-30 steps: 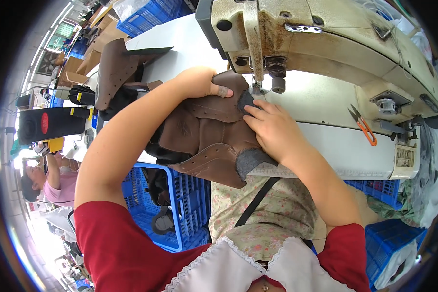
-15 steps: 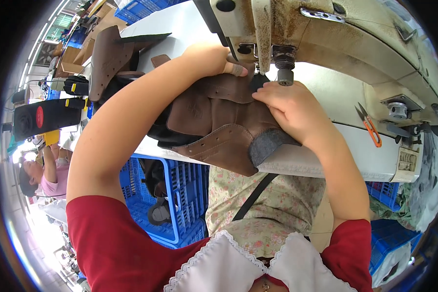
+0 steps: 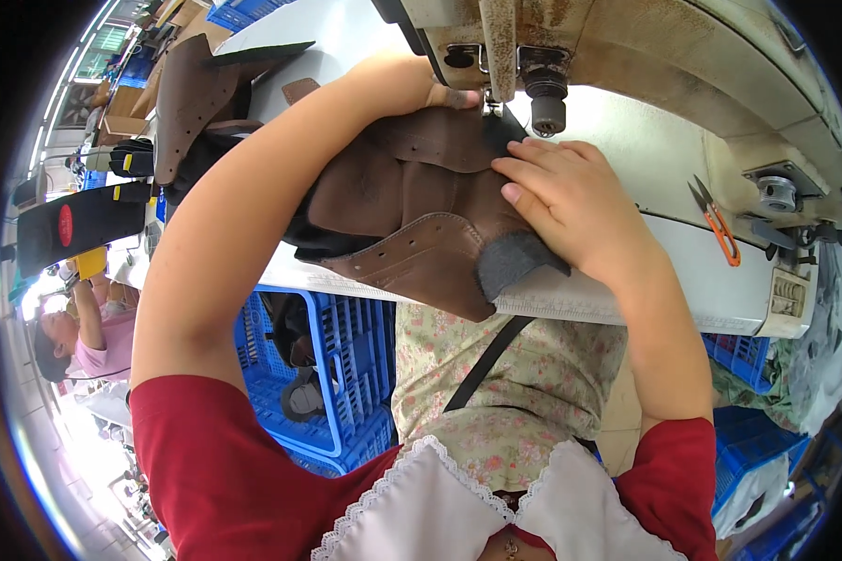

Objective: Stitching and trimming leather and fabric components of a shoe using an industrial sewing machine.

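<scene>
A brown leather shoe upper [image 3: 421, 248] with punched eyelet holes and a grey fuzzy patch lies on the white sewing table, overhanging its near edge. Its far end sits under the presser foot [image 3: 492, 105] of a sewing machine. My left hand [image 3: 407, 86] reaches across the upper's far side, its thumb, wrapped in a tan bandage, stretched out beside the foot. The other left fingers are hidden. With fingers extended, my right hand [image 3: 571, 201] rests on the upper's right side, just below a dark piece [image 3: 503, 133] at the foot.
The machine's arm [image 3: 664, 56] spans the upper right. Orange-handled thread snips [image 3: 716, 224] lie on the table at right. More brown leather pieces [image 3: 192, 103] sit at far left. A blue crate [image 3: 332, 365] stands below the table. A person in pink [image 3: 108, 341] is farther left.
My right hand has flattened, its fingers now spread on the leather upper. The view has shifted a little, and the upper appears slightly higher in it. My left hand stays by the presser foot.
</scene>
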Action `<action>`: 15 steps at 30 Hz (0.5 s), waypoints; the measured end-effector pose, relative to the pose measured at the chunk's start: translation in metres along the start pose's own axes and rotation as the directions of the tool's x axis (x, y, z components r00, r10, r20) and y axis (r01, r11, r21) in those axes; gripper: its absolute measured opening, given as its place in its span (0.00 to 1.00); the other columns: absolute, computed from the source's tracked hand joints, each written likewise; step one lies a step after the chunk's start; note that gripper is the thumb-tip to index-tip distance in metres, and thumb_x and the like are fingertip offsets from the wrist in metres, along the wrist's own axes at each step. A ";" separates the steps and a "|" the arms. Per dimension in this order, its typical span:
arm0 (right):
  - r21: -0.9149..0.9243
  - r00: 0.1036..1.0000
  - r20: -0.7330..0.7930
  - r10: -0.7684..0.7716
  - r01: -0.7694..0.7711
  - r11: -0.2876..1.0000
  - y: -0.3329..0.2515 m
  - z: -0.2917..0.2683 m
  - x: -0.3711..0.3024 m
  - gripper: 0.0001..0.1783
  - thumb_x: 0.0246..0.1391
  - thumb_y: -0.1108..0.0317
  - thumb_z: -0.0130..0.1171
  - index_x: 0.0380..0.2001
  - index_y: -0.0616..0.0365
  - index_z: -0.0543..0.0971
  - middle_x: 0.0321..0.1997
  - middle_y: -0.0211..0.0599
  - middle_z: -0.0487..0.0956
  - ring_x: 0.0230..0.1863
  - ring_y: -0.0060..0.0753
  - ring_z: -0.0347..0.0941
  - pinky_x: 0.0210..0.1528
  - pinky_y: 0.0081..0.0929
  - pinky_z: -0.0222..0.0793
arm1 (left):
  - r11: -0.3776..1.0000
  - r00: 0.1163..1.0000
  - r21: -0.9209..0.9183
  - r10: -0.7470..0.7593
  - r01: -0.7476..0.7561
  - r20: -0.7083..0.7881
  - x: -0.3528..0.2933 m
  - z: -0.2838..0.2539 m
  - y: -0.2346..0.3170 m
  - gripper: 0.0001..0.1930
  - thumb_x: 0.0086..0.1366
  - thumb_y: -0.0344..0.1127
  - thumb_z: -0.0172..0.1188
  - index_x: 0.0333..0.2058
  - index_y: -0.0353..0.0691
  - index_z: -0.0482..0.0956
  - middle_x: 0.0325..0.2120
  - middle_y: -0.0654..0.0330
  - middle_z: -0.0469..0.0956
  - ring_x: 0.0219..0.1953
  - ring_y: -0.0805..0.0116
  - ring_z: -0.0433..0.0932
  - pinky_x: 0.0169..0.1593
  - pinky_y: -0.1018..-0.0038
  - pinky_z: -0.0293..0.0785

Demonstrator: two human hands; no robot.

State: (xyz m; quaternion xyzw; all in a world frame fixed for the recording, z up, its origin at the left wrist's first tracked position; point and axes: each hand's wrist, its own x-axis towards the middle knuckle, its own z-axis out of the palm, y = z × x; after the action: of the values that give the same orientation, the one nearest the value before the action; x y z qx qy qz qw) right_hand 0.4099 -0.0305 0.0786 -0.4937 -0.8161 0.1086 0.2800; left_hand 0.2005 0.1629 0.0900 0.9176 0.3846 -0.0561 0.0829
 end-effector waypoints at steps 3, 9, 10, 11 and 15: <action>-0.009 1.000 -0.007 0.014 -0.014 1.000 0.003 0.002 -0.001 0.18 0.63 0.56 0.52 0.46 0.54 0.82 0.53 0.40 0.80 0.58 0.38 0.74 0.63 0.40 0.61 | 0.990 0.995 -0.104 0.095 -0.094 -0.002 0.003 0.003 -0.004 0.35 0.59 0.73 0.54 0.52 0.53 0.82 0.47 0.58 0.83 0.49 0.57 0.80 0.52 0.64 0.74; -0.020 0.999 -0.028 0.029 -0.029 0.999 0.006 0.006 -0.001 0.18 0.65 0.55 0.50 0.46 0.54 0.83 0.55 0.39 0.80 0.59 0.37 0.73 0.64 0.39 0.60 | 0.961 0.961 -0.105 0.239 -0.255 -0.141 0.015 0.019 -0.018 0.30 0.63 0.70 0.52 0.54 0.58 0.80 0.50 0.61 0.81 0.52 0.61 0.79 0.54 0.65 0.72; -0.005 0.998 -0.039 0.044 -0.044 0.999 0.007 0.006 -0.001 0.19 0.65 0.55 0.50 0.46 0.54 0.83 0.55 0.39 0.80 0.59 0.37 0.73 0.65 0.40 0.59 | 0.975 0.977 -0.104 0.189 -0.199 -0.096 0.019 0.021 -0.018 0.31 0.62 0.70 0.52 0.54 0.58 0.80 0.49 0.61 0.82 0.51 0.60 0.79 0.53 0.65 0.73; -0.003 0.998 -0.036 0.042 -0.042 0.999 0.007 0.008 -0.001 0.19 0.65 0.55 0.50 0.46 0.54 0.83 0.55 0.39 0.80 0.59 0.37 0.73 0.65 0.40 0.59 | 0.985 0.989 -0.100 0.137 -0.141 -0.051 0.020 0.024 -0.020 0.31 0.62 0.70 0.53 0.54 0.58 0.80 0.48 0.60 0.82 0.49 0.59 0.80 0.52 0.65 0.74; 0.012 0.997 -0.026 0.072 -0.071 0.997 0.010 0.009 -0.002 0.19 0.66 0.54 0.49 0.47 0.53 0.82 0.57 0.38 0.79 0.61 0.36 0.71 0.67 0.40 0.57 | 0.990 0.995 0.116 0.091 -0.085 -0.049 0.020 0.023 -0.015 0.26 0.65 0.68 0.50 0.53 0.65 0.80 0.39 0.59 0.85 0.40 0.57 0.83 0.45 0.63 0.77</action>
State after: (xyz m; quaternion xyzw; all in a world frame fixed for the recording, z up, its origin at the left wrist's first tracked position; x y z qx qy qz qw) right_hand 0.4130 -0.0262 0.0660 -0.5224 -0.7937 0.1165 0.2892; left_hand 0.2023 0.1826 0.0622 0.9382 0.3419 -0.0492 0.0226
